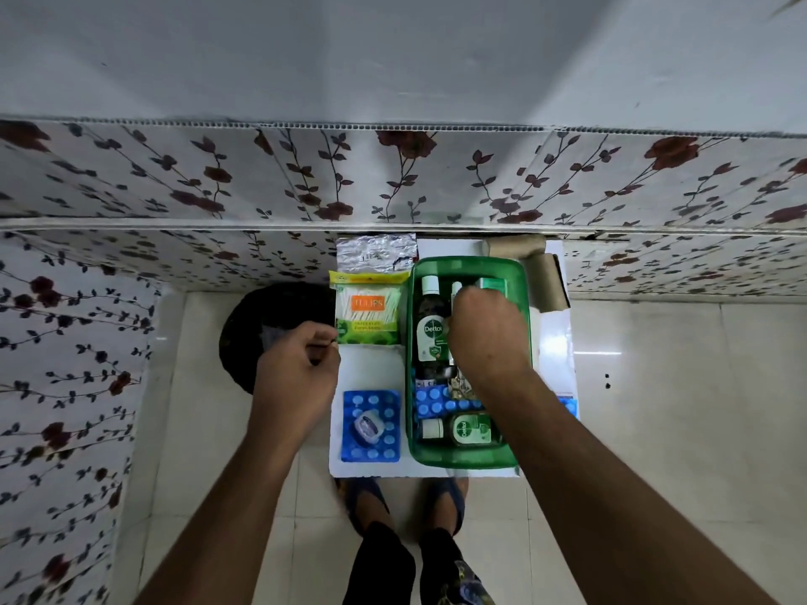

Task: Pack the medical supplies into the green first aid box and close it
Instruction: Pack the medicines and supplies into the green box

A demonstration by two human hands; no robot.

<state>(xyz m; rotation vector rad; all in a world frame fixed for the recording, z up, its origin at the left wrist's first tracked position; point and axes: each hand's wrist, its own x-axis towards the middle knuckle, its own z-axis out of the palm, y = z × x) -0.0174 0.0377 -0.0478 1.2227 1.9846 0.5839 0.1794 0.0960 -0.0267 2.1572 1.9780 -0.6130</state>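
Floral-papered walls and pale floor tiles surround a small white counter (371, 369) where the packing is partly done. On it the green first aid box (522, 272) stands open and already holds a large Dettol bottle (430, 329) lying along its left side, a smaller Dettol bottle (467, 430) across its near end, blue tablet strips (436, 401) between them, and a green carton (493, 283) at the far end. Still outside, left of the box, lie a pack of cotton buds (369, 312), a silver foil pouch (375, 253) beyond it, and a blue blister sheet (371, 425) with a small round tin (369, 425) on top; two brown bandage rolls (530, 264) rest past the far right corner. No lid shows, so closing looks some way off.

The right hand (487, 329) reaches down into the box's middle, knuckles up, fingers curled under; I cannot tell what they grip. The left hand (297, 369) hovers at the counter's left edge, fingers curled, thumb and forefinger pinched near the cotton-bud pack's corner.
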